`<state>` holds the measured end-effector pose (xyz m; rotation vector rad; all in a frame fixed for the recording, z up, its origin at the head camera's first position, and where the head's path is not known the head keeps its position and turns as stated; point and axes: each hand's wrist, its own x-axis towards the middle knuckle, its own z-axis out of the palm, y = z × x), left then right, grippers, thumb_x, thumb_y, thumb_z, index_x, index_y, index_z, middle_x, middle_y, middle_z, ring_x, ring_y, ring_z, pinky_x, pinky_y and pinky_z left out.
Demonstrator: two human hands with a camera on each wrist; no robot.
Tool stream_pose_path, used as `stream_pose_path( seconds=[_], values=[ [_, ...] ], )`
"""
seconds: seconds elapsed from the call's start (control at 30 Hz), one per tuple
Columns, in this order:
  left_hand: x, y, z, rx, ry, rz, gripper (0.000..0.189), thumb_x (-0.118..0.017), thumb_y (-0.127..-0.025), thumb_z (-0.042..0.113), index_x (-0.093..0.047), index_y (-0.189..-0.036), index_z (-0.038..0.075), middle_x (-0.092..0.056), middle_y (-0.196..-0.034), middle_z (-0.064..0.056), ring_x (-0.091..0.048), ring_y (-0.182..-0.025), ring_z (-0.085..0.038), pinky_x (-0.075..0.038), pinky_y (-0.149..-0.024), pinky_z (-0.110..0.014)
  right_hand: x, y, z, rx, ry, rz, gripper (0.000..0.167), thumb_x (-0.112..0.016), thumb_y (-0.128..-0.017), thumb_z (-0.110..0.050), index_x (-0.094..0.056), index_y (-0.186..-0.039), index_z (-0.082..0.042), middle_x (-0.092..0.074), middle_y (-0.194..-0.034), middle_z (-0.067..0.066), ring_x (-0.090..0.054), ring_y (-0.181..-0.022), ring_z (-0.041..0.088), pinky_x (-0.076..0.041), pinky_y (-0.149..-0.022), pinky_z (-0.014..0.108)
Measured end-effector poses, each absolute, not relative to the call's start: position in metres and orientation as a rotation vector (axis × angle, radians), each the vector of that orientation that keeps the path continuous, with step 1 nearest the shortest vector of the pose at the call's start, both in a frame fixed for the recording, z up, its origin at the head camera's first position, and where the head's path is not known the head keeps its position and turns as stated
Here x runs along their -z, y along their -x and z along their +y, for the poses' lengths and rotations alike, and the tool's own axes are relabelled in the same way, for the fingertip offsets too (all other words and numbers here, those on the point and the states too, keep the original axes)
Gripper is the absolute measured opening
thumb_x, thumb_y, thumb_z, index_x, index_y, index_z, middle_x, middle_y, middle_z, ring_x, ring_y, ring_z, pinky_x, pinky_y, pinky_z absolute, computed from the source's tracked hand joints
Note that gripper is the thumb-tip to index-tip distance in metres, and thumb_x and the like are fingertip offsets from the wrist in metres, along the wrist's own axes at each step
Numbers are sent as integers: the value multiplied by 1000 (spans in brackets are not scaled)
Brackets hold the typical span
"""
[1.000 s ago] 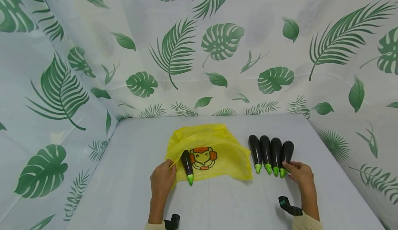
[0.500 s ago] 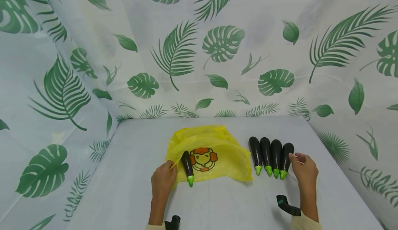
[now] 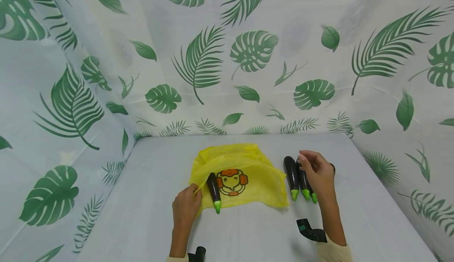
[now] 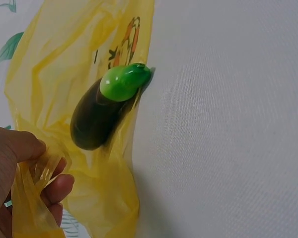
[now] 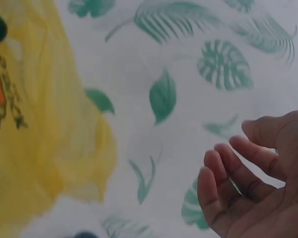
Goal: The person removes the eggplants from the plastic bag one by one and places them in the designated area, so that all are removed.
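My left hand [image 3: 186,205] grips the edge of a yellow plastic bag [image 3: 262,183] with a cartoon print. In the left wrist view, bunched film passes between its thumb and fingers [image 4: 59,188]. A dark eggplant [image 3: 213,186] with a green stem end lies on the bag near that hand, its stem end towards me. My right hand [image 3: 320,175] hovers over a row of several eggplants [image 3: 291,175], partly hiding those on the right. Seen in the right wrist view, the right hand [image 5: 258,183] holds nothing, its fingers loosely bent.
The white table [image 3: 255,234] runs back to a leaf-patterned sheet [image 3: 248,96], which also covers both sides. A black device [image 3: 311,230] is strapped at the right wrist, and another black device [image 3: 197,254] at the left.
My right hand has let go of the rightmost eggplant, then moved left and away from me over the row. My left hand and the bag have stayed in place.
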<state>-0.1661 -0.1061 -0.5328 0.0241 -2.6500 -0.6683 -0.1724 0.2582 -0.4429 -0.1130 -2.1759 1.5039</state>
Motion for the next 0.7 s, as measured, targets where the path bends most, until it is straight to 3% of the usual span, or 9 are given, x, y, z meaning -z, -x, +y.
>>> stream_pose_path(
  seconds=[0.2,0.5,0.7],
  values=[
    [531,165,-107,668,-26,-2658,10,-71,-86,19,-70,-90,9,-71,-75,-4,-59,-58,-13,-46,-51,-29,434,173,225,-1586,-383,-2273,23,-57,-98,-11,-63,-118,-2,-67,-105,14,-64,-89,3,-53,-76,18],
    [529,165,-106,651,-27,-2655,12,-71,-86,19,-70,-91,8,-71,-75,-5,-58,-57,-13,-46,-52,-28,441,172,175,-1671,-663,-2532,22,-60,-97,-22,-64,-116,-12,-69,-106,7,-65,-90,10,-56,-77,28],
    [532,166,-106,655,-18,-2638,11,-71,-85,18,-70,-90,9,-71,-75,-5,-59,-57,-13,-46,-50,-29,464,170,148,-1849,-722,-2656,30,-59,-98,-23,-63,-119,-4,-68,-108,14,-69,-94,20,-58,-79,34]
  ],
)
